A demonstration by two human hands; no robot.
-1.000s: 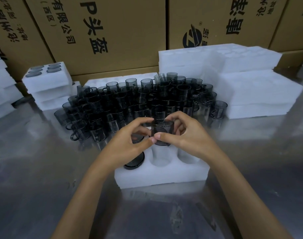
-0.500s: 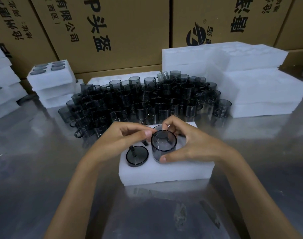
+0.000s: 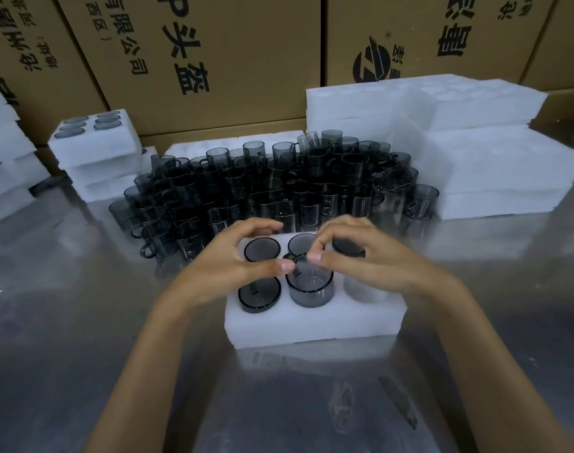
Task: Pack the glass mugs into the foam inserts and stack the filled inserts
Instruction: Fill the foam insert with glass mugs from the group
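A white foam insert [image 3: 311, 325] lies on the metal table in front of me. Three smoky glass mugs sit sunk in its back row [image 3: 262, 250], and another fills the front left hole [image 3: 259, 294]. The front middle mug [image 3: 310, 289] stands partway down in its hole, its upper half still above the foam. My left hand [image 3: 226, 266] and my right hand [image 3: 367, 259] meet over its far rim, thumbs and curled fingertips pinching the rim by the handle. The front right hole [image 3: 360, 289] holds nothing.
Several loose dark glass mugs [image 3: 279, 184] crowd the table just behind the insert. A stack of filled inserts [image 3: 96, 148] stands at the back left, and taller stacks of foam [image 3: 475, 142] at the back right. Cardboard boxes [image 3: 213, 60] wall off the rear.
Both hands have brought the mug down from above the insert into the front middle hole. Their grip has shifted from the mug's sides to its far rim.
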